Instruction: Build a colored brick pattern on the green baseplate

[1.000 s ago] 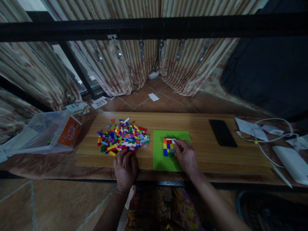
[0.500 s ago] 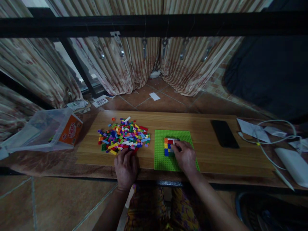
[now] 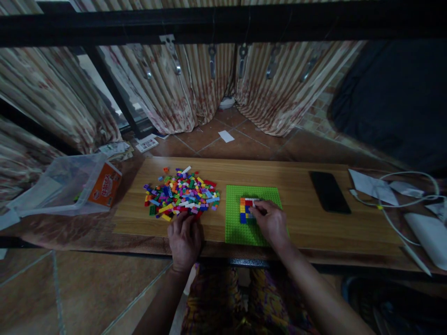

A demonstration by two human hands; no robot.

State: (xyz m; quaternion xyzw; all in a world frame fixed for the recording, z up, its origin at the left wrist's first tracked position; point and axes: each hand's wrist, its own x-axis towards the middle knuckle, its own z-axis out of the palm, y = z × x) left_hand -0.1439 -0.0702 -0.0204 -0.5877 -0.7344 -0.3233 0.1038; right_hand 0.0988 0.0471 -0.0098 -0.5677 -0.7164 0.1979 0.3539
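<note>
left hand: lower centre of frame, palm down on the wooden board, fingers loosely curled, tips touching the near edge of the brick pile. Can't tell if a brick is pinched under the fingers; back of hand hides them.
right hand: just right of centre, resting on the green baseplate, fingertips pressed on the right edge of the brick block. Fingers bent, pushing down, not wrapped round anything I can make out.
brick block: small multicolour patch (orange, red, yellow, blue, white strip on top) stuck on the baseplate, upper middle of it. Right part and lower right corner covered by the hand.
green baseplate: flat on the board, centre of frame, lower right corner hidden by the wrist.
brick pile: loose mixed colours, left of the baseplate, close but apart from it. Single bricks too small to sort by type.
phone: dark slab, face not readable, right of the baseplate, well apart.
cable: white, loops at right edge, partly cut off by the frame.
white device: far right, cut off, type unclear.
plastic bag: left edge, clear, orange card inside, print unreadable.
lighting: dim, lower frame nearly black, lap fabric barely visible.
</note>
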